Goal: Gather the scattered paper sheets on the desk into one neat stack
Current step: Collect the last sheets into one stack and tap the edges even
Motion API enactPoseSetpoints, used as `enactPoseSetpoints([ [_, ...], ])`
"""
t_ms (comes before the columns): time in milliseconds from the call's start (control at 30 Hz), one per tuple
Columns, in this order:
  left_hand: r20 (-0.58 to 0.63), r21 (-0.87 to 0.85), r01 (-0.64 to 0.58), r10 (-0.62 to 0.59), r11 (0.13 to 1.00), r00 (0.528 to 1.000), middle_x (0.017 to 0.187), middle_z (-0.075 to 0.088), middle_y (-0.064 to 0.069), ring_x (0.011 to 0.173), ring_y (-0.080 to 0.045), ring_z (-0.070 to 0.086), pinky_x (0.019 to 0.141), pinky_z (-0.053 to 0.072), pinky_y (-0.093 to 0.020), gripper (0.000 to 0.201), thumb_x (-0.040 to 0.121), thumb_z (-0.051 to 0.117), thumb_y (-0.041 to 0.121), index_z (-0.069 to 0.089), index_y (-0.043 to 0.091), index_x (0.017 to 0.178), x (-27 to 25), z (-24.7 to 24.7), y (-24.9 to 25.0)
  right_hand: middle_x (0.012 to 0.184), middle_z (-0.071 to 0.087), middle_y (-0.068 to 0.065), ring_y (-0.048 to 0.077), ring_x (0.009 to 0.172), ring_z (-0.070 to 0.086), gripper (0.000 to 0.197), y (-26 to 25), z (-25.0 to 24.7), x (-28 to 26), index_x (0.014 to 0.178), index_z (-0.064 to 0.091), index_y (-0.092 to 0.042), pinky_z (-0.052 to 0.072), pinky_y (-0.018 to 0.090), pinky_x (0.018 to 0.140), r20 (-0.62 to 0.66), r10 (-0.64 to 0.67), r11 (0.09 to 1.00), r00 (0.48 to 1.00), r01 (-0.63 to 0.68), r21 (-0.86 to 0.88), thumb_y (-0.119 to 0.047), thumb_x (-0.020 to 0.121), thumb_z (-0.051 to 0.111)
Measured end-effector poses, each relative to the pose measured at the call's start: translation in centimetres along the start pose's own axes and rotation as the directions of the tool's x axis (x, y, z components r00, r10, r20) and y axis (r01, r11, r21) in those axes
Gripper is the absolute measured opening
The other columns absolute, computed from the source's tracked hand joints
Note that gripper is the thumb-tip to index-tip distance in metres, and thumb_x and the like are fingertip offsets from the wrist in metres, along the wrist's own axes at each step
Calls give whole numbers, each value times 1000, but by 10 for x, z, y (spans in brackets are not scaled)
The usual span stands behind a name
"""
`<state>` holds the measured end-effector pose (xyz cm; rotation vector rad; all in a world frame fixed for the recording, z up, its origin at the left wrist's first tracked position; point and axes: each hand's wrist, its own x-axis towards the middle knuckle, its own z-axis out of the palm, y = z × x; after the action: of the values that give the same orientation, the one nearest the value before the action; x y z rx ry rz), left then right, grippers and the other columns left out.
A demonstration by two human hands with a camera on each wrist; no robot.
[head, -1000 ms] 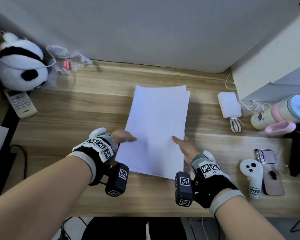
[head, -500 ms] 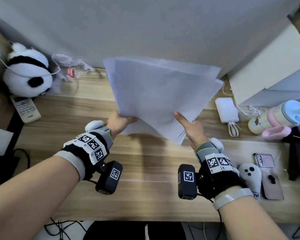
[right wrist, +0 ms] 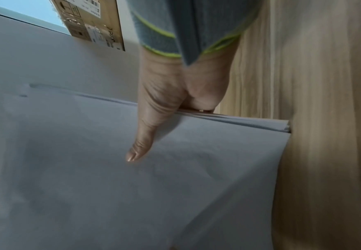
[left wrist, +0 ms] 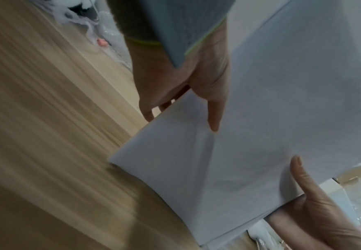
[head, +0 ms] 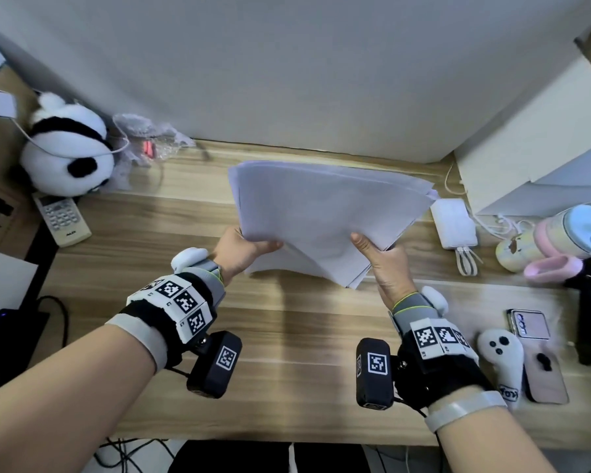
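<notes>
Since the earlier frame, the paper sheets had dropped from against the wall to mid-frame, above the desk. My left hand and right hand pinched their near edge, thumbs on top. Squaring step; tapping the uneven edges came next, I judged.
</notes>
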<state>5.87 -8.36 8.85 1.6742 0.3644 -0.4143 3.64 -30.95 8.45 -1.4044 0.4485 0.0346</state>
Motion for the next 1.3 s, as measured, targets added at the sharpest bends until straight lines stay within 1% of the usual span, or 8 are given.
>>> enactPoseSetpoints([
  [100,15,-44,-24,25,999,1000,90,67,4,77,-1,59,74,49,-20,23,74,77,8,66,20,91,-2,0,4,76,75,-16,-3,74,69,53,-4,1,0,78,71,-21,53,17,69,-2,-4,1000,1000,4,7,-50,37,87],
  [200,-37,-144,-26,21,989,999,88,69,3,86,-16,65,89,52,-34,25,67,82,10,67,25,79,0,4,7,74,74,-19,-5,73,68,31,-9,9,-1,82,68,-23,52,21,73,-2,-28,999,1000,28,19,-31,56,83],
  [333,3,-170,-53,54,984,999,79,74,12,79,-5,69,83,53,-29,28,60,83,10,70,24,80,4,2,4,74,74,-19,-6,72,67,44,-17,10,-2,72,75,-29,53,13,66,-10,-57,998,998,57,-1,-53,35,83],
  [633,23,-72,-99,100,993,995,59,70,24,55,18,61,56,51,-3,28,72,78,4,64,28,76,6,0,8,70,66,-13,9,77,58,59,-73,19,-7,75,68,-21,46,21,70,-96,-300,952,949,304,29,-75,50,69],
  [900,29,-20,-81,81,997,996,56,69,20,64,2,60,62,49,-15,25,73,77,4,65,25,71,6,1,5,74,62,-10,1,70,54,4,-94,29,-7,75,61,-22,42,11,67,-127,-356,934,926,349,-72,-20,78,59],
  [1033,26,-45,-76,77,996,997,56,67,17,68,-6,57,67,49,-22,26,74,76,0,63,22,68,2,2,5,82,63,-6,8,79,59,15,-110,36,-12,81,59,-25,48,18,75,-174,-574,810,800,523,-266,-10,81,56],
  [1200,45,-66,-51,54,997,997,78,68,6,77,-12,59,83,50,-33,27,70,78,0,64,23,76,-2,0,7,87,66,-2,18,85,63,18,-131,66,-33,89,68,-9,48,28,83,80,-859,390,506,748,-536,-6,83,51],
  [1300,45,-67,-47,50,997,998,92,69,-6,87,-21,63,88,51,-36,25,65,83,9,66,22,79,-5,1,11,100,70,2,19,95,64,24,-136,92,-43,106,66,-9,48,33,89,369,-749,332,550,794,-509,-17,86,55],
])
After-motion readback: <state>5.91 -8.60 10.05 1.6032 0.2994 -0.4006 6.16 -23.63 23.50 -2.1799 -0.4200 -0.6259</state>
